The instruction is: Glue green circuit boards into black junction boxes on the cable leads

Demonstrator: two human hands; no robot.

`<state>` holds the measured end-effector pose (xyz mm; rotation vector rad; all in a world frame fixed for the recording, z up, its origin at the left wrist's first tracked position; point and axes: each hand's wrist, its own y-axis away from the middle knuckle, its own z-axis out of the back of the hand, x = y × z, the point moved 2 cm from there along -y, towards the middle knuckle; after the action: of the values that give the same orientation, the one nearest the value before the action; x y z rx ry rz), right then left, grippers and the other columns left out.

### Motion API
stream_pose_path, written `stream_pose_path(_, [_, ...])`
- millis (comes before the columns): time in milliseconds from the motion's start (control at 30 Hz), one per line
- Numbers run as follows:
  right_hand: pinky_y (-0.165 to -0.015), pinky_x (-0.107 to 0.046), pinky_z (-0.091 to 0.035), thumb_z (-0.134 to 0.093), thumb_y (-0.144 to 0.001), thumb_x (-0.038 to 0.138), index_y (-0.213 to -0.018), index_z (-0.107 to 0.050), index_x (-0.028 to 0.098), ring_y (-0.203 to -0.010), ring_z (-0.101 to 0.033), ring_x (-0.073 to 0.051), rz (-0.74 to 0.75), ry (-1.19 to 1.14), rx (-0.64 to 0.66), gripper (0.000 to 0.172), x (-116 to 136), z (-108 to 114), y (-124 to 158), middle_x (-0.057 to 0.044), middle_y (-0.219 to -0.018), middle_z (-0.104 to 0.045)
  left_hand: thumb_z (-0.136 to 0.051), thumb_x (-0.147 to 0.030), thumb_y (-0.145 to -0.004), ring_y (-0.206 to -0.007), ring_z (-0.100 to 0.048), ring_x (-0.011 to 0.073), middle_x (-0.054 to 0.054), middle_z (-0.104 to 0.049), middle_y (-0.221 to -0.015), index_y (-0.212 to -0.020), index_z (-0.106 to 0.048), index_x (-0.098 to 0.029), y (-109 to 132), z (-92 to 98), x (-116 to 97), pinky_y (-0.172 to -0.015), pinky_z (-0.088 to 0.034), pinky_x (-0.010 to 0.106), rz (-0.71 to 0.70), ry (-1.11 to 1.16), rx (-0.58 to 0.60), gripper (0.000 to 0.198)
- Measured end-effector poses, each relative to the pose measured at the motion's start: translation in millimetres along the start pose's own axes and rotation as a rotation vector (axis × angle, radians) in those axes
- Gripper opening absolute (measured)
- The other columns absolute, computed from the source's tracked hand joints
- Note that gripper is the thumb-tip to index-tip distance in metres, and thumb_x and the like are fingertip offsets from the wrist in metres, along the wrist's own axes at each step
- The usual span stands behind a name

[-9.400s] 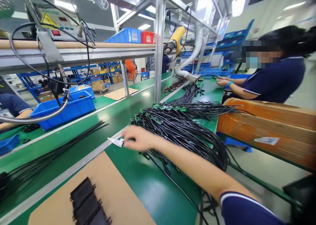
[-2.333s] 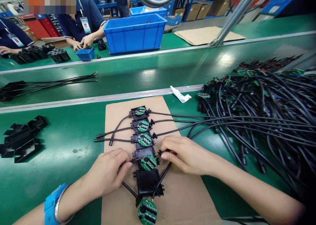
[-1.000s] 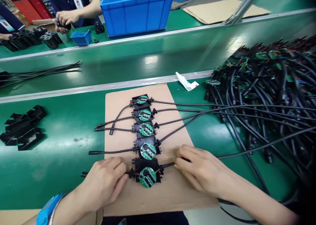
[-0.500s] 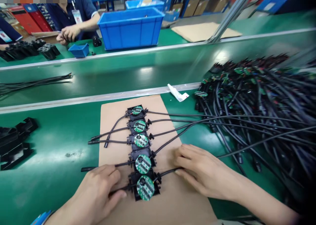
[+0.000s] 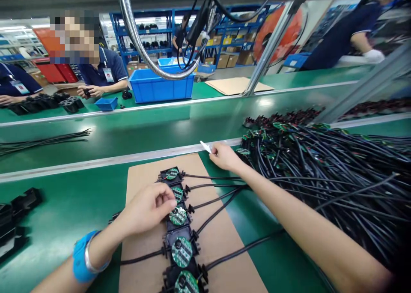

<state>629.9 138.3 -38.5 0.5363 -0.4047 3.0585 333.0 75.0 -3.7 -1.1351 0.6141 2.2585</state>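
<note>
One curled, one pinching

On my feed, my left hand (image 5: 147, 208) curls loosely over round green circuit boards (image 5: 182, 251) on black plastic trays (image 5: 180, 233) atop tan cardboard (image 5: 221, 237); can't tell if it's gripping anything. Next, a thin white packet (image 5: 204, 146), pinched by my right hand (image 5: 225, 156) near a heap of black cables (image 5: 321, 164).

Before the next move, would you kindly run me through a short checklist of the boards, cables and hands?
1. Green board present at each of the five black housings: ok.
2. Cable leading out rightward from each housing: ok.
3. Boards fully seated: cannot tell.
4. Left hand clear of the view of the boards: not ok, it partly covers the middle ones.
5. Right hand at the white item: ok.
6. Nearest housing wholly in view: not ok, cut off.
</note>
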Motion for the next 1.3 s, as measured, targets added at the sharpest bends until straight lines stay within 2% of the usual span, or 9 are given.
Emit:
stream_pose_path(167, [-0.064,-0.026,-0.045,-0.059,-0.08,0.025,-0.07,-0.045,0.019,-0.068,-0.052,-0.013,0.111,-0.167,-0.245,0.018,86,19,47,-0.001,-0.071,-0.052,-0.063,-0.053,-0.078,-0.079,-0.059,0.018,0.009,-0.063,-0.093,-0.109,-0.058,-0.012,-41,-21.4,-7,-0.069,-0.048,0.029,-0.037,0.615,-0.121,0.051])
stream_pose_path(333, [-0.064,-0.025,-0.049,-0.058,-0.073,0.015,-0.096,-0.051,0.02,-0.081,-0.055,-0.014,0.359,-0.735,-0.186,0.025,150,37,83,-0.006,-0.098,-0.055,-0.057,-0.06,-0.081,-0.076,-0.059,0.0189,0.006,-0.064,-0.079,-0.092,-0.064,-0.01,-37,-15.6,-14,-0.072,-0.047,0.028,-0.134,0.645,-0.329,0.051])
stream_pose_path(467, [-0.059,-0.026,-0.046,-0.059,-0.077,0.023,-0.089,-0.053,0.02,-0.069,-0.055,-0.013,0.161,-0.796,-0.145,0.013,146,39,80,-0.003,-0.086,-0.06,-0.063,-0.059,-0.077,-0.066,-0.06,0.0167,0.003,-0.063,-0.07,-0.106,-0.062,-0.01,-22,-3.3,-16,-0.067,-0.049,0.027,-0.141,0.64,-0.307,0.057])
stream_pose_path(567, [-0.053,-0.024,-0.042,-0.051,-0.085,0.029,-0.082,-0.05,0.019,-0.058,-0.054,-0.012,0.069,-0.96,0.169,0.011,142,28,77,0.0,-0.068,-0.059,-0.07,-0.057,-0.07,-0.053,-0.057,0.0132,0.0,-0.061,-0.065,-0.11,-0.06,-0.011,-21,-2.0,-17,-0.053,-0.049,0.025,-0.117,0.722,-0.302,0.062])
stream_pose_path(633, [-0.055,-0.024,-0.043,-0.049,-0.088,0.032,-0.09,-0.05,0.019,-0.062,-0.056,-0.012,0.107,-1.081,0.235,0.014,144,24,80,0.0,-0.073,-0.061,-0.075,-0.054,-0.067,-0.048,-0.054,0.0119,0.0,-0.061,-0.064,-0.098,-0.062,-0.011,-22,-2.3,-17,-0.045,-0.045,0.023,-0.112,0.744,-0.353,0.054])
stream_pose_path(767, [-0.057,-0.023,-0.044,-0.058,-0.085,0.031,-0.104,-0.049,0.019,-0.066,-0.057,-0.011,0.176,-1.039,0.147,0.024,150,22,86,0.001,-0.077,-0.059,-0.076,-0.05,-0.067,-0.043,-0.049,0.0095,-0.001,-0.058,-0.057,-0.076,-0.06,-0.012,-25,-5.3,-16,-0.04,-0.04,0.02,-0.112,0.743,-0.382,0.042])
stream_pose_path(967, [-0.054,-0.024,-0.046,-0.054,-0.086,0.033,-0.095,-0.041,0.021,-0.058,-0.058,-0.011,0.063,-1.236,0.095,0.02,144,8,82,0.005,-0.07,-0.055,-0.077,-0.049,-0.066,-0.054,-0.055,0.011,0.003,-0.064,-0.069,-0.085,-0.061,-0.011,-28,-14.1,-9,-0.052,-0.048,0.023,-0.098,0.792,-0.371,0.046])
stream_pose_path(1167, [-0.049,-0.021,-0.037,-0.051,-0.08,0.021,-0.082,-0.044,0.021,-0.052,-0.048,-0.009,-0.033,-1.111,-0.031,0.008,143,-1,83,0.007,-0.059,-0.045,-0.081,-0.039,-0.059,-0.046,-0.05,0.0097,0.0,-0.059,-0.06,-0.076,-0.062,-0.01,-31,-20.1,-6,-0.038,-0.042,0.02,-0.046,0.79,-0.391,0.038])
stream_pose_path(1300, [-0.055,-0.024,-0.042,-0.05,-0.086,0.026,-0.094,-0.05,0.021,-0.059,-0.052,-0.012,0.164,-1.022,-0.028,0.009,137,2,80,0.003,-0.068,-0.054,-0.078,-0.037,-0.063,-0.048,-0.053,0.0104,0.0,-0.06,-0.061,-0.08,-0.061,-0.012,-32,-14.1,-7,-0.041,-0.043,0.019,-0.021,0.837,-0.376,0.035])
